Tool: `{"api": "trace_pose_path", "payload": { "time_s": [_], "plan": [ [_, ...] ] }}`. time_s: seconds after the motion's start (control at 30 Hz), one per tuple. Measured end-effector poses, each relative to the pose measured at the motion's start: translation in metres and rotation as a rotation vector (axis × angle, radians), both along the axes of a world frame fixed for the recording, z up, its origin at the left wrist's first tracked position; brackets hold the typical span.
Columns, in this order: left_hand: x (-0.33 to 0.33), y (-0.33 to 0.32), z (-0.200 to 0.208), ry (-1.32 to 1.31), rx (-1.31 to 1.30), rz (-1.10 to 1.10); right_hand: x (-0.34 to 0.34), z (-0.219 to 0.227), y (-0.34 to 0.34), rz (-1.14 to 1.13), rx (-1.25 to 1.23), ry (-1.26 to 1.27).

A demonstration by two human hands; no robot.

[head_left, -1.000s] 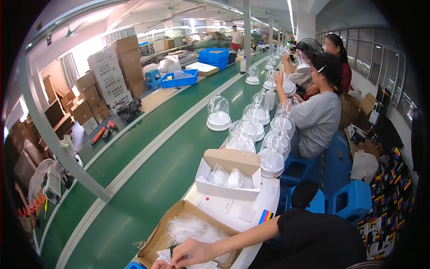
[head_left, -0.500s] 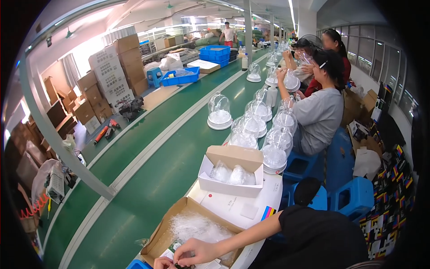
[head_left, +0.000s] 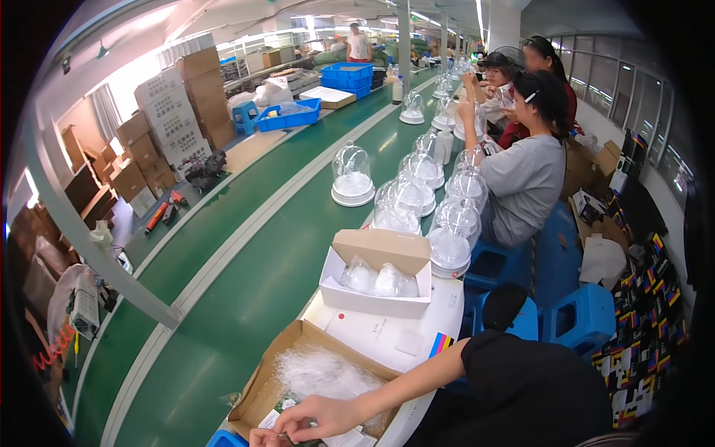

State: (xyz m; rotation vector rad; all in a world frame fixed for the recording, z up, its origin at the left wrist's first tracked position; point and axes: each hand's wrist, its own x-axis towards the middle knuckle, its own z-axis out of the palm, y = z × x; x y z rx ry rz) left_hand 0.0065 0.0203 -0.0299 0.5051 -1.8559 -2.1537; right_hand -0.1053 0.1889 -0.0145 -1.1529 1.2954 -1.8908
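At the lower edge of the head view my right hand (head_left: 320,417) is closed, its fingers bent in a pinch. My left hand (head_left: 265,438) shows only in part, right beside it, fingers pressed close. A small dark piece shows under my right fingers; its kind cannot be made out. Both hands are over the near end of an open cardboard box (head_left: 257,372). In that box lies a heap of clear, thin plastic bags or film (head_left: 320,372), with white paper pieces (head_left: 346,439) by my right hand.
A white carton (head_left: 376,298) with clear bagged pieces stands beyond the box. Several clear domes on white bases (head_left: 352,175) line the green conveyor table (head_left: 223,328). Co-workers (head_left: 521,164) sit along the right side, near blue stools (head_left: 577,320). A grey post (head_left: 112,276) rises at the left.
The view has shifted slightly, so the scene sits a little further left and up. My hands stay together over the box; the nearest co-worker's raised hands have moved.
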Motion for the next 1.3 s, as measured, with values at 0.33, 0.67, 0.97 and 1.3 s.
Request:
{"api": "trace_pose_path", "payload": {
  "time_s": [0.33,0.67,0.97,1.3],
  "plan": [
    [-0.003,0.016,0.036,-0.057,0.328,0.067,0.001,-0.006,-0.005,0.006,0.037,0.069],
    [0.007,0.007,0.013,-0.02,-0.062,-0.033,-0.001,-0.003,-0.004,-0.02,0.039,-0.248],
    [-0.043,-0.081,-0.036,1.24,-1.275,-0.723,-0.004,-0.003,-0.006,-0.135,-0.055,0.109],
    [0.012,-0.002,-0.006,0.067,-0.25,-0.037,-0.008,0.003,-0.002,-0.181,-0.101,0.235]
  ]
}}
